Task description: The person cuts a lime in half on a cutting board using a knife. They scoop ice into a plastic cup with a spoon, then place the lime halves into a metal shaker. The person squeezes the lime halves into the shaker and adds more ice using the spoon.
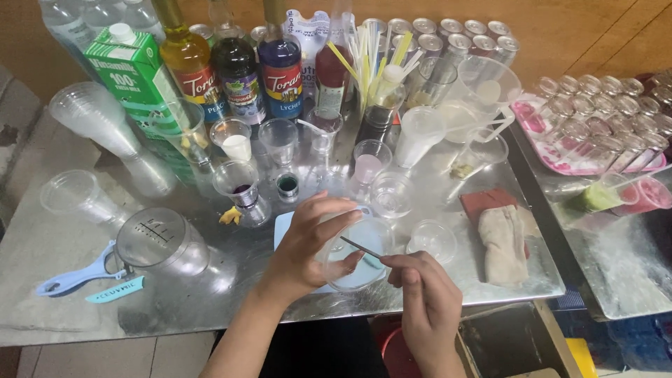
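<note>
Clear plastic cup [357, 255] sits tilted on a pale blue mat [285, 227] at the front edge of the steel table [70, 238], w/ left hand [308, 245] wrapped round its rim, fingers curled over the top. Right hand [423, 297] pinches a thin stick [362, 247] (tip reaching into the cup), just right of it. Beige cloth [502, 245] lies further right.

Single head view — looks steeply down, close over steel table [84, 280] — facing wall.

Green-white milk carton [133, 73] back left; red-labelled syrup bottles [280, 63] beside it.
</note>
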